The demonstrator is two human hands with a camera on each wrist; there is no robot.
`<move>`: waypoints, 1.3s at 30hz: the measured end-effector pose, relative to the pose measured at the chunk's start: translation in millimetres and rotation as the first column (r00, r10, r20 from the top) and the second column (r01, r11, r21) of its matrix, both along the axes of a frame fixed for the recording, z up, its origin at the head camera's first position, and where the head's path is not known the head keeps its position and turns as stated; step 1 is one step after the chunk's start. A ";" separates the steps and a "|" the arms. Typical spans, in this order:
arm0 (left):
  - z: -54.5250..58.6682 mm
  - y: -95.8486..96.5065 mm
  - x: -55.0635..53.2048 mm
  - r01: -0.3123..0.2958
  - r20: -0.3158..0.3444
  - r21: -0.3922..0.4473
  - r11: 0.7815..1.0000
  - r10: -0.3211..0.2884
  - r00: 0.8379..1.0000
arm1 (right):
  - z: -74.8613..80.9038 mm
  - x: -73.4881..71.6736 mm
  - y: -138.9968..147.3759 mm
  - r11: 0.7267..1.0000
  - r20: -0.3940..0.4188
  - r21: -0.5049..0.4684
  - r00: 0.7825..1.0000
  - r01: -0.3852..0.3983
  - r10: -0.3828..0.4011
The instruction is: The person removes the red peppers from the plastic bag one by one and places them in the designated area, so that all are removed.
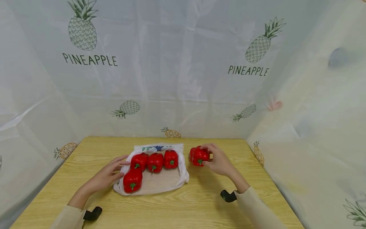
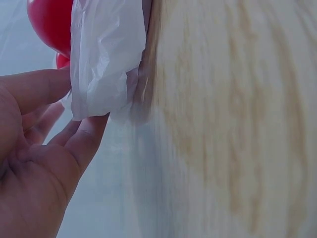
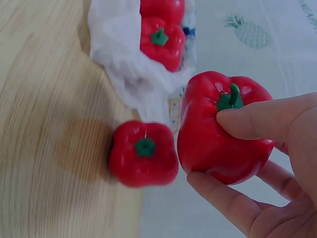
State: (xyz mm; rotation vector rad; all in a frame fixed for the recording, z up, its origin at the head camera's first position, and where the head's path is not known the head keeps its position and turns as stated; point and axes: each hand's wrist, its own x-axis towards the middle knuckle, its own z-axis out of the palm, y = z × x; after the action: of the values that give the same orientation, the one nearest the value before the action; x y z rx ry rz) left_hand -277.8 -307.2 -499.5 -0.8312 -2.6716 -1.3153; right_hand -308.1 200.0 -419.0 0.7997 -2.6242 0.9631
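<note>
A white plastic bag [image 1: 183, 178] with blue and green print lies spread open on the table. Several red bell peppers with green stems [image 1: 155, 162] sit inside it, along its back and left sides. My left hand [image 1: 107, 175] touches the bag's left rim with relaxed fingers; in the left wrist view, the bag's edge [image 2: 106, 59] hides some fingertips. Right of the bag, my right hand [image 1: 218, 160] grips a red bell pepper [image 3: 213, 134] between thumb and fingers, its stem beside the thumb. Another bell pepper [image 3: 143, 168] stands on the table close to the held one.
The wood-grain table [image 1: 160, 213] carries the bag and peppers. A pale plastic curtain [image 1: 183, 79] printed with pineapples hangs behind the table and along both sides. Black wrist mounts [image 1: 228, 195] stick out beside both sleeves.
</note>
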 end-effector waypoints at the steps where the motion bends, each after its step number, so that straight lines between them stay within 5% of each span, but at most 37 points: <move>1: 0.1 0.1 -0.1 0.001 0.000 0.002 1.000 -0.001 1.000 | 0.3 -0.4 3.1 1.000 -0.002 0.003 1.000 0.003 -0.003; 20: 1.2 0.6 -0.6 0.021 0.028 0.016 1.000 -0.021 0.999 | -14.3 -24.6 57.8 0.999 -0.023 0.028 0.999 0.024 -0.023; 39: 1.1 0.5 0.1 0.015 0.016 0.005 1.000 -0.015 1.000 | -31.2 -48.1 76.4 0.998 -0.017 0.049 0.999 -0.044 0.045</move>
State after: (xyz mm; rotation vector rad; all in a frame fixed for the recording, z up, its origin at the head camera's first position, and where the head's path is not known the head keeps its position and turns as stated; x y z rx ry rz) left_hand -277.7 -306.7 -498.5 -0.8453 -2.6783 -1.3365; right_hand -356.1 276.4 -450.2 0.8779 -2.6339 0.9027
